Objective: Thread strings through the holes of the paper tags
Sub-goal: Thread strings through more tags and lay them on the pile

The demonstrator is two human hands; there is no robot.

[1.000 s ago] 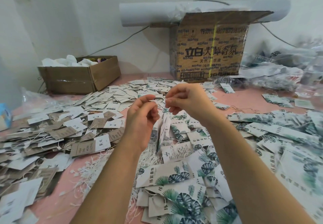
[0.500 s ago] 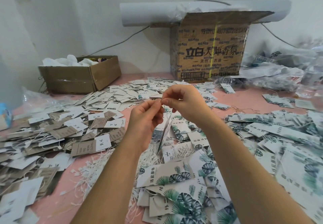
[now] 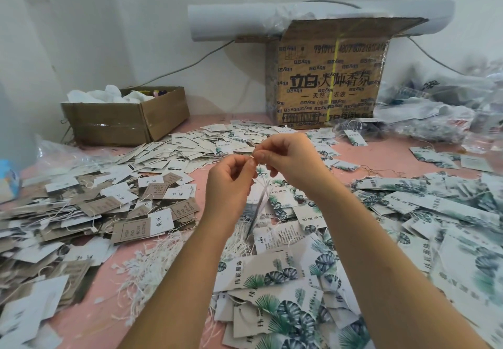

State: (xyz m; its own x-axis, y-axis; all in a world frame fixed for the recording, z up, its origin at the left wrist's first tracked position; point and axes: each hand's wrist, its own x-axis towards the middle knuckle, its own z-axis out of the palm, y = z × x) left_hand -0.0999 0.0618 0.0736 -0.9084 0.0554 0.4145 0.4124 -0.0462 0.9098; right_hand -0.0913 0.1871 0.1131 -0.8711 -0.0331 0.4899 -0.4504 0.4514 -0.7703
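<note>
My left hand and my right hand meet fingertip to fingertip above the pink table. Between them they pinch a thin white string at its top. A paper tag hangs edge-on from the string below my hands, blurred. Leaf-printed tags lie heaped under and to the right of my arms. Loose white strings lie in a bundle below my left forearm.
Brown and white tags cover the left of the table. A low open carton stands at the back left, a tall printed carton at the back middle with a white roll on it. Plastic bags pile at the right.
My hands have closed together from a small gap to touching fingertips. The hanging tag has swung edge-on below them.
</note>
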